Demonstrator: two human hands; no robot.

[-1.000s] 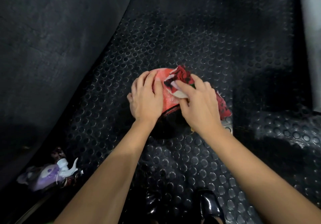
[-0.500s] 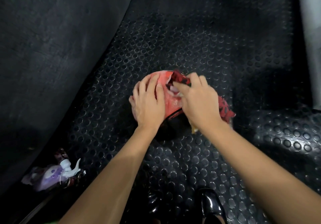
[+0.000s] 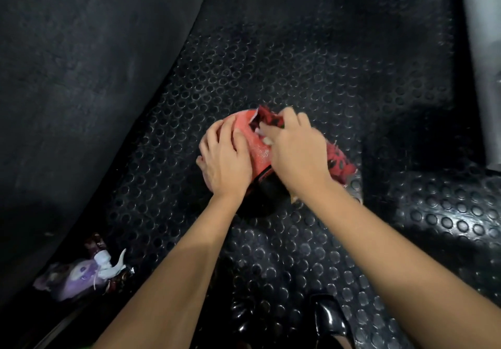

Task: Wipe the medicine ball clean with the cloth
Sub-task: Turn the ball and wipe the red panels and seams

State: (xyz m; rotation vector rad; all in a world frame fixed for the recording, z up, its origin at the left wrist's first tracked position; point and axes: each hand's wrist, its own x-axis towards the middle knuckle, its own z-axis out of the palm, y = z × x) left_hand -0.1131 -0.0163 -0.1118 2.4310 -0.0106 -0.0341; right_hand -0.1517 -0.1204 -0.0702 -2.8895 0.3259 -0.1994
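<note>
While your right hand (image 3: 298, 153) is bunching the cloth (image 3: 339, 159) at the medicine ball's (image 3: 257, 145) two o'clock, your left hand (image 3: 225, 159) is lying flat at nine, steadying it on the studded floor mat (image 3: 271, 64). You're mid-wipe; next, probably turn the ball to reach unwiped patches.

Red-black medicine ball (image 3: 259, 150) on floor, red patterned cloth (image 3: 339, 160) draped over
</note>
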